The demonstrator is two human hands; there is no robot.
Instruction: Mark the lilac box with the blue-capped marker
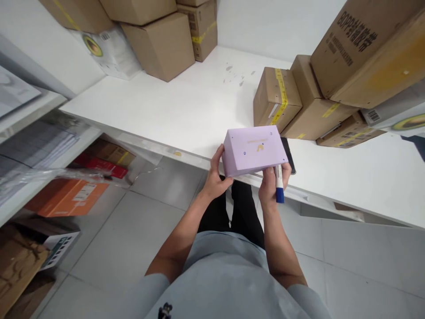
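A lilac box [254, 148] with a gold emblem and several small blue marks on its face is held above the table's front edge. My left hand [215, 177] grips its left end, thumb at the near lower corner. At the near right side, my right hand [274, 184] holds the box and also a white marker with a blue cap [279, 186], which points down toward me. Behind the right hand lies a dark flat object [288, 155], partly covered by the box, on the white table [186, 106].
Cardboard boxes [159, 46] are stacked at the back left; more taped cartons [277, 97] stand at the right, with a large carton [368, 53] on top. To the left, a shelf [43, 150] holds papers, and an orange box [71, 195] sits below. Grey flakes [237, 75] mark the tabletop.
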